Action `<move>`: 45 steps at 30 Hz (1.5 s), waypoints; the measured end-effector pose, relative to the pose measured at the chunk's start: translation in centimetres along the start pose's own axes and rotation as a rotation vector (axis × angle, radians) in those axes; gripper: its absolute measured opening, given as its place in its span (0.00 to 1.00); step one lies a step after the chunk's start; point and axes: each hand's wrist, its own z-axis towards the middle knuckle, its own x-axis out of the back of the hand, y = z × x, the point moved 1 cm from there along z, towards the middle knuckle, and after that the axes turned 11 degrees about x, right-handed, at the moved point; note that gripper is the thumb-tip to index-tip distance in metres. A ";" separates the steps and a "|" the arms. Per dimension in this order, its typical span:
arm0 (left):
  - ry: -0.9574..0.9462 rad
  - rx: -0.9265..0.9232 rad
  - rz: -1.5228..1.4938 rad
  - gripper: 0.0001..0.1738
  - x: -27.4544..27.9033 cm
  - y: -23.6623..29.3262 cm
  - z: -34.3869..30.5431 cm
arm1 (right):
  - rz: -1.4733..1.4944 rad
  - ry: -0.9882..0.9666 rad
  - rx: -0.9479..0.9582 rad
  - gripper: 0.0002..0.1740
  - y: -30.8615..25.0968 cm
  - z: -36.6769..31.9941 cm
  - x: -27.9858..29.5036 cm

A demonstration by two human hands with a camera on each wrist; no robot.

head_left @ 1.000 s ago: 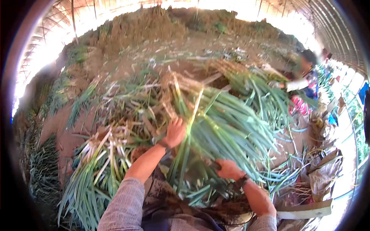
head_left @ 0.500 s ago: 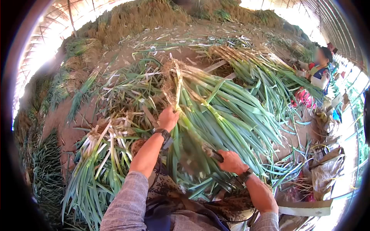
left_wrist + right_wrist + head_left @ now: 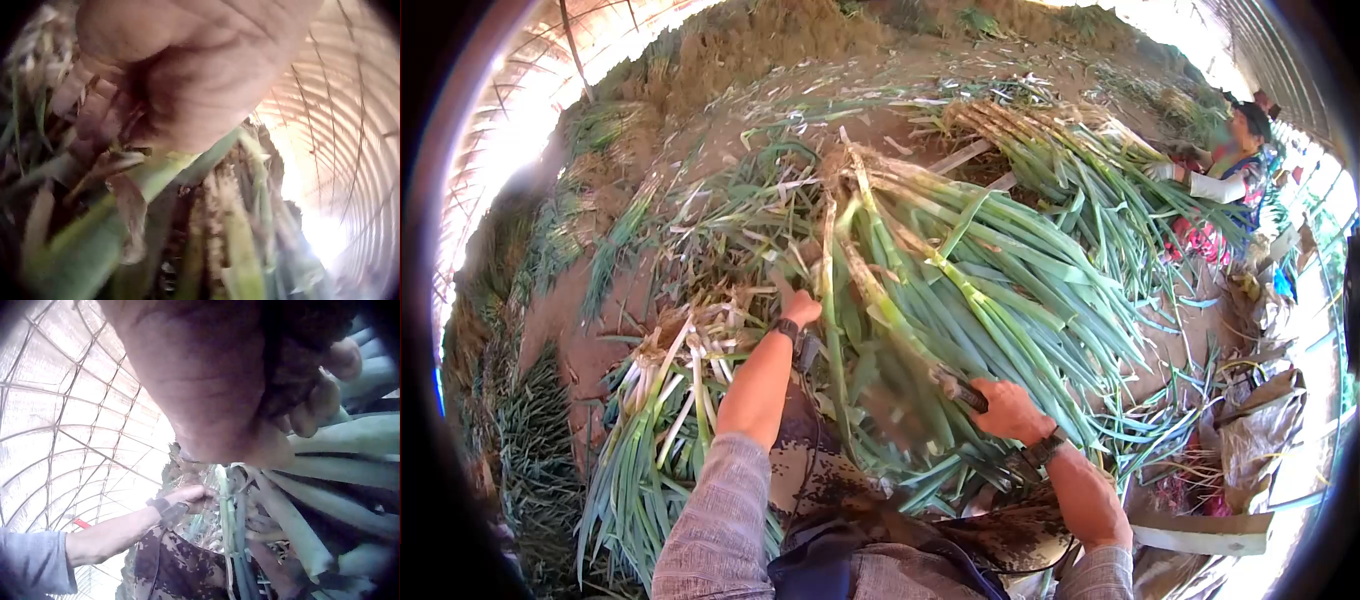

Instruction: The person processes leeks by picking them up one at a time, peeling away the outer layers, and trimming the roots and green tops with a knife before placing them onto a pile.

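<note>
A large bunch of long green onions [image 3: 1020, 270] lies fanned out in front of me, roots toward the back left. My right hand [image 3: 1010, 411] grips a short tool [image 3: 962, 387] with a dark end, over the green leaves. Its fingers [image 3: 306, 419] curl tightly in the right wrist view. My left hand [image 3: 800, 308] is left of an upright onion stalk [image 3: 829, 250], near dry scraps. In the left wrist view its fingers [image 3: 100, 115] bend in among dry leaf shreds [image 3: 128, 212]; I cannot tell whether they hold any.
Trimmed onions [image 3: 665, 385] lie in a pile at the left. Another bunch [image 3: 1070, 175] lies at the back right, where a person [image 3: 1235, 180] handles leaves. Loose leaves litter the soil [image 3: 565, 340]. A pale board [image 3: 1200, 535] lies at front right.
My left hand has moved left off the onion stalk it gripped. My right hand keeps the tool, having shifted slightly right and up. The other person has leaned toward the bunch.
</note>
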 end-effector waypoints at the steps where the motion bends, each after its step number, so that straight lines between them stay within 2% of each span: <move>1: -0.007 0.017 0.001 0.28 0.1 -0.1 -1.4 | 0.000 -0.038 -0.008 0.21 -0.1 -0.4 -0.2; 3: -0.192 -0.025 -0.120 0.24 1.1 0.6 -2.0 | -0.010 -0.064 0.001 0.21 -0.5 0.0 0.3; 4: 0.033 -0.137 -0.055 0.19 -0.1 0.1 -2.1 | -0.004 -0.072 -0.005 0.20 -0.8 0.1 0.5; 5: 0.083 -0.175 -0.063 0.16 -1.1 -0.3 -2.0 | 0.006 -0.079 -0.016 0.20 -1.0 0.1 0.5; 7: -0.123 -0.011 -0.107 0.22 -0.6 0.4 -3.2 | -0.013 -0.058 0.000 0.20 -0.6 0.5 0.4; 9: -0.210 0.086 -0.477 0.30 -0.6 0.7 -6.0 | -0.024 -0.059 0.014 0.20 -0.8 0.3 0.0; 10: -0.357 0.160 -0.541 0.37 0.2 1.3 -6.5 | 0.014 -0.037 0.067 0.18 -1.1 0.4 0.1; 11: -0.356 0.159 -0.539 0.37 0.9 1.7 -7.4 | 0.049 -0.010 0.120 0.15 -1.5 0.5 0.3; 13: -0.517 0.000 -0.638 0.35 1.3 2.4 -8.2 | 0.053 -0.049 0.115 0.15 -1.9 0.5 0.3; 14: -0.583 -0.091 -0.812 0.32 1.4 2.6 -8.8 | 0.028 -0.014 0.119 0.15 -1.9 0.5 0.0; 15: -0.585 -0.095 -0.814 0.32 1.1 2.8 -9.3 | 0.001 0.020 0.125 0.15 -1.7 0.6 -0.1; 17: -0.767 -0.195 -1.107 0.25 0.4 3.7 -10.4 | 0.007 -0.001 0.065 0.17 -1.1 1.0 0.0; 19: -0.765 -0.227 -1.092 0.23 -1.3 4.3 -10.9 | 0.013 -0.024 0.006 0.20 -0.9 1.0 -0.3; 22: -0.596 -0.228 -1.050 0.20 -3.4 6.1 -11.6 | -0.001 0.010 0.037 0.19 -1.2 1.0 -0.3; 25: -0.658 -0.191 -1.089 0.19 -3.9 7.0 -12.0 | 0.003 0.002 0.072 0.19 -1.4 0.8 -0.4; 27: -0.682 -0.234 -1.099 0.18 -3.7 7.4 -11.9 | -0.008 0.008 0.036 0.19 -1.0 0.7 -0.2; 29: -0.590 -0.151 -0.896 0.17 -3.7 7.6 -11.6 | -0.018 0.013 -0.002 0.19 -0.2 0.6 -0.2; 33: -0.564 -0.131 -0.892 0.16 -4.0 7.6 -12.0 | -0.076 0.011 -0.022 0.20 1.2 0.4 -0.6; 37: -0.687 -0.143 -0.873 0.20 -2.9 7.3 -13.4 | -0.057 0.029 -0.064 0.18 0.7 0.0 -0.1; 39: -0.754 -0.260 -0.686 0.23 -2.3 6.9 -14.5 | -0.075 0.031 -0.054 0.18 0.7 -0.3 0.1; 41: -0.757 -0.293 -0.586 0.22 -2.9 6.2 -15.5 | -0.084 0.031 -0.049 0.19 0.8 -0.7 -0.3; 45: -0.734 -0.241 -0.618 0.26 -3.7 5.5 -17.5 | -0.101 0.012 -0.069 0.20 1.0 -0.6 -0.6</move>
